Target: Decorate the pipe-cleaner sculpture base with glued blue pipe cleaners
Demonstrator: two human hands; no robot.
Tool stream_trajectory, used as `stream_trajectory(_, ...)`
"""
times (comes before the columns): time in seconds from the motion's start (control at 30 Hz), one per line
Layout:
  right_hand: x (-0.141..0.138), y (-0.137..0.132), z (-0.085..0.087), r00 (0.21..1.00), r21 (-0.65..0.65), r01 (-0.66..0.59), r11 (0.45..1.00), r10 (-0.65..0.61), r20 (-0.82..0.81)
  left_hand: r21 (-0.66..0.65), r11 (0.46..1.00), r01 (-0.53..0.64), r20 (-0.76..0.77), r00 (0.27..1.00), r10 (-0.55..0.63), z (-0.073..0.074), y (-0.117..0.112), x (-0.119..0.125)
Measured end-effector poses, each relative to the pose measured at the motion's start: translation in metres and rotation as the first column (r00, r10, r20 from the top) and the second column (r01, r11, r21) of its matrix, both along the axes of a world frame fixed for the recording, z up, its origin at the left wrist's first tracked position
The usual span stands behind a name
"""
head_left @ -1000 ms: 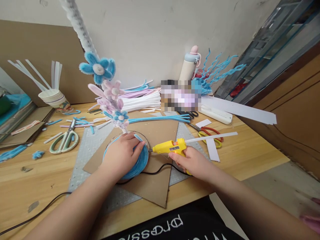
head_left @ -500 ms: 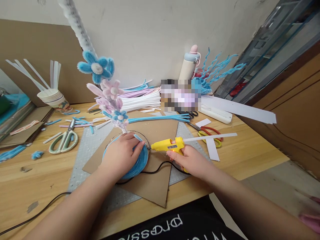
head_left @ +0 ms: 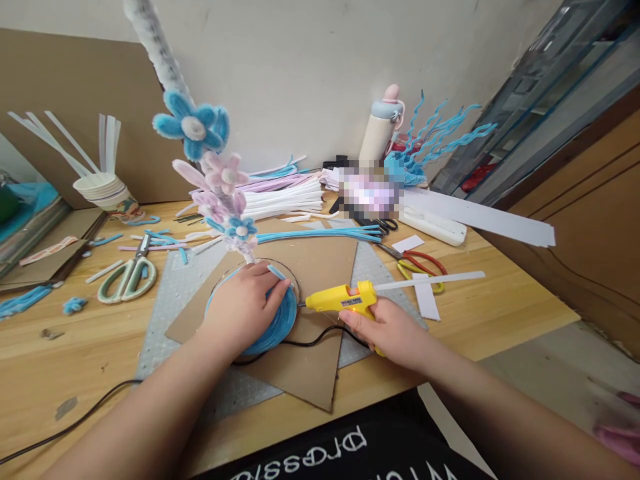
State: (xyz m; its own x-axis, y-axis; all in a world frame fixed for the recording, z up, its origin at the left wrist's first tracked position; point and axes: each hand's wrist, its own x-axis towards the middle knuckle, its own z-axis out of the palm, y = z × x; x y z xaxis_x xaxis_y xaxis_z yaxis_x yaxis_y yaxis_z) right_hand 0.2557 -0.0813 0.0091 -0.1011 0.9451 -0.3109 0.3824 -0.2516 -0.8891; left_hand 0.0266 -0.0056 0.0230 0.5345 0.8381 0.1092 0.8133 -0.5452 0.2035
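My right hand point(head_left: 383, 327) is wrapped round the grip of a yellow hot glue gun point(head_left: 333, 300), with a white glue stick point(head_left: 435, 280) poking out of its back. The nozzle points left at the edge of a round blue pipe cleaner coil point(head_left: 280, 320). Over that coil lies my left hand point(head_left: 245, 303), thumb and fingers closed on the blue pipe cleaner, whose short end point(head_left: 276, 272) shows above the thumb. Behind this hand rises a white fuzzy stem point(head_left: 155, 50) with blue and pink flowers point(head_left: 194, 127). The palm hides part of the coil.
Cardboard point(head_left: 310, 373) lies under the coil on a grey cutting mat point(head_left: 155, 333). A black cord point(head_left: 320, 337) crosses it. Green-handled scissors point(head_left: 131, 280) are left; red-and-yellow-handled pliers point(head_left: 425, 263) right. White pipe cleaners point(head_left: 280, 200), a paper cup point(head_left: 107, 193) and a bottle point(head_left: 377, 133) stand behind.
My right hand has drawn the glue gun slightly right and down, so its nozzle sits a little farther from the coil. My left hand stays on the coil.
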Motion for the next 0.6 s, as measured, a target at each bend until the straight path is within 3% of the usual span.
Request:
stream_trajectory(0.23,0.001,-0.003,-0.001,0.998,-0.019,-0.048,0.999,0.048,0.036,0.002,1.0,0.002,-0.003,1.0,-0.002,-0.002,0.001,0.001)
stream_trajectory(0.4,0.013,0.001,-0.005,0.996,-0.143,-0.079,0.987,0.085,0.04,-0.007,1.0,-0.003,-0.018,1.0,0.003,-0.001,0.0,0.001)
stream_trajectory(0.53,0.031,0.017,-0.008,0.999,-0.135,-0.033,0.99,0.034,0.003,-0.012,1.0,-0.006,-0.024,1.0,0.006,-0.001,0.0,-0.001)
stream_trajectory(0.6,0.038,0.027,-0.006,0.998,-0.102,0.024,0.995,-0.018,0.061,-0.012,1.0,-0.007,-0.025,1.0,0.007,-0.001,-0.001,-0.001)
